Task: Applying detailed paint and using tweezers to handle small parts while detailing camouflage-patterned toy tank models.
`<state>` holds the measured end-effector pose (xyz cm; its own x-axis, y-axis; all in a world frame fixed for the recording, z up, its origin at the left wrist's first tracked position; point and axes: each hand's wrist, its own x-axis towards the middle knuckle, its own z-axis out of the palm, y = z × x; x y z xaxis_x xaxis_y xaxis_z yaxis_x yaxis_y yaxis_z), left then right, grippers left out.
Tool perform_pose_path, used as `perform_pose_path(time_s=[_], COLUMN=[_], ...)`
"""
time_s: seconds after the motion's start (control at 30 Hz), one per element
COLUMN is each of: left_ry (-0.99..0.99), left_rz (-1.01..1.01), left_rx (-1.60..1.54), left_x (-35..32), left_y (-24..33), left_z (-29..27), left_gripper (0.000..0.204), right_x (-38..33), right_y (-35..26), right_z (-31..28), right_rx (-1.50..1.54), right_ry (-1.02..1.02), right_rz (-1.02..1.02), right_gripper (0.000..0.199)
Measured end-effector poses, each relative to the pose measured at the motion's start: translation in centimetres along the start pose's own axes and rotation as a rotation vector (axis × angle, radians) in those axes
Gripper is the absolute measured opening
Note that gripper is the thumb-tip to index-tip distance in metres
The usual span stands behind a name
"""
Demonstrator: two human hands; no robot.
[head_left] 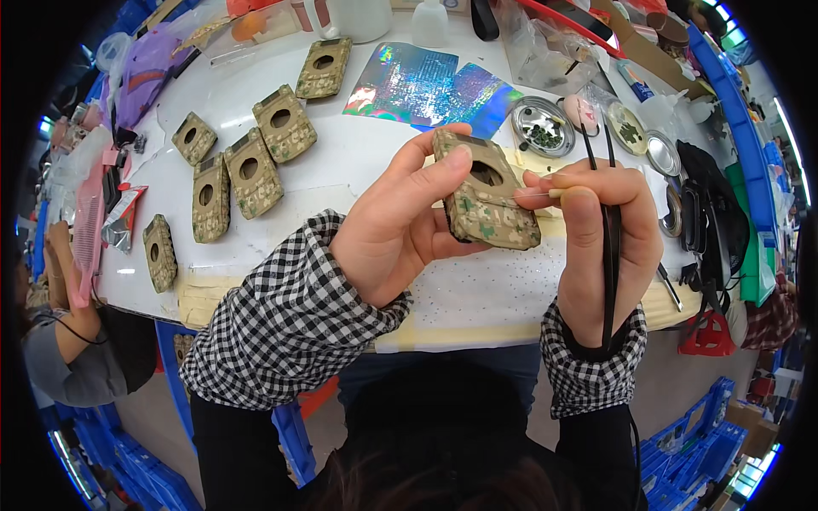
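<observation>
Left hand raised above the near edge of the worktop, wrist bent, thumb laid across the top of a camouflage-patterned case and fingers curled behind it, clamped firmly on it. Case held tilted in the air, its round opening facing up, between the two hands and over the front middle of the worktop. Right hand closed around black tweezers, fist upright, tweezer tips pointing away above the knuckles, forefinger stretched leftward and touching the case's right edge. Both forearms in black-and-white checked sleeves, coming up from the lower edge. Beneath the hands, a strip of pale tape along the near edge and a scatter of tiny specks on the white surface. Toward the far left corner, six more camouflage cases lying flat, well apart from the held one, one of them close to the left edge. Near the far edge, holographic sheets spread flat. At the right side, a round metal dish holding small dark pieces, with further small round dishes beside it. Seated at the left edge, another person in grey, one forearm raised.
</observation>
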<state>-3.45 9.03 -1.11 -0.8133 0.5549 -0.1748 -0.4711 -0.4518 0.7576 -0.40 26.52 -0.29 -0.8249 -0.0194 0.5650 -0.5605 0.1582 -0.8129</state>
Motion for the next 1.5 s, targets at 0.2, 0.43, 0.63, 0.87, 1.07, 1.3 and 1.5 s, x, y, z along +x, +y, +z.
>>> perform_pose_path(time_s=[0.2,0.43,0.63,0.87,1.07,1.3,1.5], left_ry=[0.009,0.007,0.034,0.055,0.025,0.04,0.035], left_rz=[-0.001,-0.011,0.0,0.046,0.05,0.055,0.059], left_rx=[0.003,-0.014,-0.027,-0.053,-0.065,-0.078,-0.093], left_x=[0.0,0.1,-0.1,0.3,0.5,0.4,0.5], left_y=[0.0,0.0,0.1,-0.1,-0.2,-0.2,-0.5], left_z=[0.0,-0.2,-0.3,-0.4,-0.9,-0.7,-0.9], left_gripper=[0.045,0.044,0.044,0.046,0.046,0.047,0.047], right_x=[0.0,0.1,-0.3,0.2,-0.4,-4.5,-6.9], right_y=[-0.1,-0.2,0.5,2.9,2.0,-0.2,1.1], right_z=[0.0,-1.0,-3.5,-3.0,-4.2,-7.1,-8.7], right_rx=[0.032,0.143,-0.819,-0.825,-0.788,-0.369,-0.059], right_ry=[-0.007,0.215,0.172,0.068,-0.012,-0.1,-0.267], right_rz=[0.029,0.032,-0.11,-0.25,-0.202,0.216,0.373], right_gripper=[0.007,0.015,0.005,0.013,0.025,0.041,0.021])
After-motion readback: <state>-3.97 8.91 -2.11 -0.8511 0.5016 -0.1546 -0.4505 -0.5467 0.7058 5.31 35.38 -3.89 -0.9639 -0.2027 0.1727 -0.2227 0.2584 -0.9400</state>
